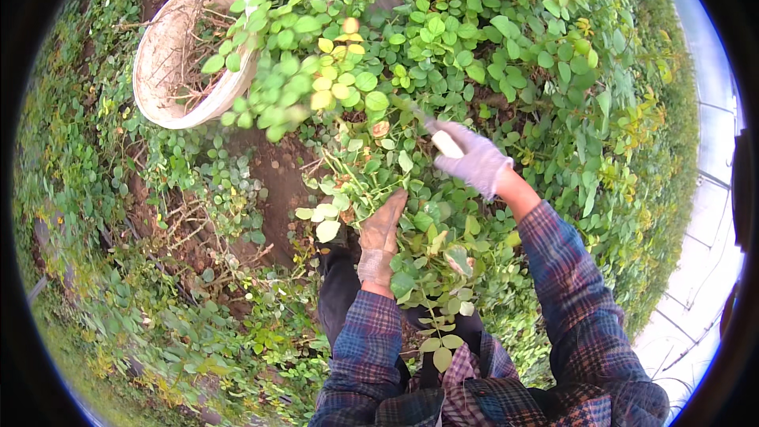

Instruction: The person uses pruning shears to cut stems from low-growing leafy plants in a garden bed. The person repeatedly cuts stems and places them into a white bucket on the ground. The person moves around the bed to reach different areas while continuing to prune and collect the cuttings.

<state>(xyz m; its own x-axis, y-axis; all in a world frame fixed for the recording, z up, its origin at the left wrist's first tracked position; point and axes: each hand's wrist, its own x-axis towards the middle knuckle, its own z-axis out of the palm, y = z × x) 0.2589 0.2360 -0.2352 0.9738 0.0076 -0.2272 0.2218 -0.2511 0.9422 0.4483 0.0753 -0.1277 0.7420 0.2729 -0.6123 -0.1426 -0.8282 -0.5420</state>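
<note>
Gloves on both hands, plaid sleeves [581,308] entering from the lower edge. Left hand [379,237], in a soil-stained glove, is closed around a bundle of leafy green stems [360,178]; the stems run up and away from the fist, with more leaves trailing down past the wrist toward the body. Right hand [473,160], in a pale lilac glove, is closed around the white handle of a small cutting tool [437,136]. The tool's dark tip [411,109] points up and to the left of that grip, into the foliage just above the held bundle; whether the tip touches a stem cannot be told, as leaves cover it. The two hands are near each other, right one above and to the right of the left.

Surroundings: dense green plants [506,39] on all sides of both grips, some leaves yellow just above the tool tip. Bare dark soil [273,178] lies to the left of the left hand. White bucket [170,71], well apart up and to the left of the grips, lies tilted on its side with dry twigs inside; leafy branches overlap its rim.
</note>
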